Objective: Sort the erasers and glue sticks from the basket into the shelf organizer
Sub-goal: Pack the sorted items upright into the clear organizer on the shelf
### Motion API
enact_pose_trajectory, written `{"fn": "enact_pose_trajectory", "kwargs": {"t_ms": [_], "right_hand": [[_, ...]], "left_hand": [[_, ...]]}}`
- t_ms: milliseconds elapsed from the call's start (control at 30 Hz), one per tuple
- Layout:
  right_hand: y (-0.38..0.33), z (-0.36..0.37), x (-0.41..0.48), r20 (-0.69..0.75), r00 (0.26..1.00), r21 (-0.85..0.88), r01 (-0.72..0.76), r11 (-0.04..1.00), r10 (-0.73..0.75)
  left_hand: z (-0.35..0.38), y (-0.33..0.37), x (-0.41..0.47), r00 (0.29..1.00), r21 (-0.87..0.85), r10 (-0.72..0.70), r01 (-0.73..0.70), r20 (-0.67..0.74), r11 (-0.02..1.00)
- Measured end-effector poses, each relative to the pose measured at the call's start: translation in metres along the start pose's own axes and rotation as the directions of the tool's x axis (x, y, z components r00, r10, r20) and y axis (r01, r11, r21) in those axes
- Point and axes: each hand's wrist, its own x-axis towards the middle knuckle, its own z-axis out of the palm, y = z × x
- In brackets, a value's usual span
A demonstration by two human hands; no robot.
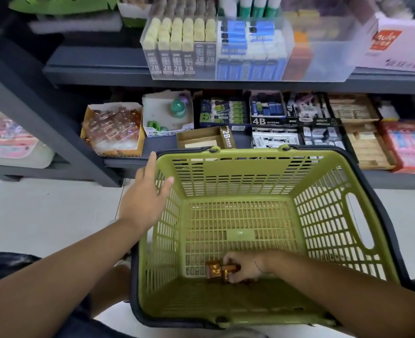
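Left to right, as I viewed the head camera. At the left edge of the frame, pink packs lay blurred on a low shelf. Beside them on the lower shelf stood an orange-edged box of clear-wrapped pieces. The left hand lay flat against the left rim of the green basket, fingers straight, gripping nothing. The basket filled the lower centre of the frame. On its floor, near the bottom wall, sat the small orange-brown blocks. The right hand reached down inside, its fingers curled round them. I could not tell exactly what they were. In the upper centre, the clear shelf organizer held 2B erasers in its left compartment and blue-sleeved erasers in the next. Green-and-white tubes stood behind. Below it were 4B boxes and, at right, a tray of tan erasers.
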Motion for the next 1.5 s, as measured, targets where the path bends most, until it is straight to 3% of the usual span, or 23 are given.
{"fn": "enact_pose_trajectory", "kwargs": {"t_ms": [167,400,467,533,600,667,733,833,1033,1167,1233,1300,1367,1500], "right_hand": [[0.000,0.002,0.000,-0.071,0.995,-0.003,0.067,0.998,-0.067],[-0.006,-0.003,-0.007,-0.117,0.989,0.164,0.106,0.981,-0.087],[-0.011,-0.013,-0.017,-0.148,0.981,0.210,0.154,0.966,-0.124],[-0.021,-0.033,-0.037,-0.226,0.952,0.257,0.265,0.929,-0.209],[-0.038,-0.061,-0.066,-0.348,0.891,0.298,0.399,0.867,-0.290],[-0.059,-0.087,-0.099,-0.504,0.785,0.283,0.545,0.790,-0.361],[-0.074,-0.107,-0.131,-0.606,0.670,0.208,0.654,0.727,-0.430],[-0.082,-0.125,-0.171,-0.651,0.607,0.154,0.693,0.704,-0.456],[-0.087,-0.143,-0.232,-0.783,0.478,0.072,0.704,0.706,-0.397],[-0.090,-0.162,-0.275,-0.893,0.270,-0.074,0.701,0.710,-0.360],[-0.086,-0.182,-0.293,-0.931,0.143,-0.167,0.650,0.741,-0.335],[-0.081,-0.205,-0.308,-0.950,0.045,-0.226,0.587,0.778,-0.309],[-0.080,-0.225,-0.317,-0.964,0.049,-0.180,0.607,0.774,-0.262],[-0.078,-0.256,-0.314,-0.983,0.120,-0.042,0.598,0.800,-0.141]], "left_hand": [[0.001,-0.001,0.001,1.000,0.007,0.008,-0.008,-0.004,1.000],[-0.001,0.000,0.002,1.000,0.071,-0.013,0.011,0.027,0.997],[0.000,0.000,0.000,0.991,0.294,0.124,-0.105,-0.049,0.950],[0.001,0.014,-0.005,0.970,0.341,0.241,-0.231,0.013,0.911],[0.001,0.041,-0.014,0.962,0.126,0.179,-0.207,0.204,0.970],[-0.004,0.073,-0.023,0.899,-0.181,0.066,0.015,0.433,0.983],[-0.014,0.101,-0.030,0.832,-0.483,0.075,0.243,0.550,0.841],[-0.035,0.130,-0.029,0.844,-0.715,0.108,0.368,0.525,0.595],[-0.086,0.162,-0.013,0.919,-0.877,0.121,0.310,0.376,0.368],[-0.121,0.185,0.003,0.972,-0.901,0.172,0.072,0.159,0.429],[-0.130,0.191,0.013,0.983,-0.800,0.182,-0.109,0.000,0.589],[-0.134,0.193,0.024,0.964,-0.578,0.211,-0.267,-0.164,0.771],[-0.134,0.193,0.032,0.939,-0.427,0.260,-0.334,-0.225,0.840],[-0.120,0.186,0.047,0.928,-0.304,0.341,-0.372,-0.151,0.877]]}}
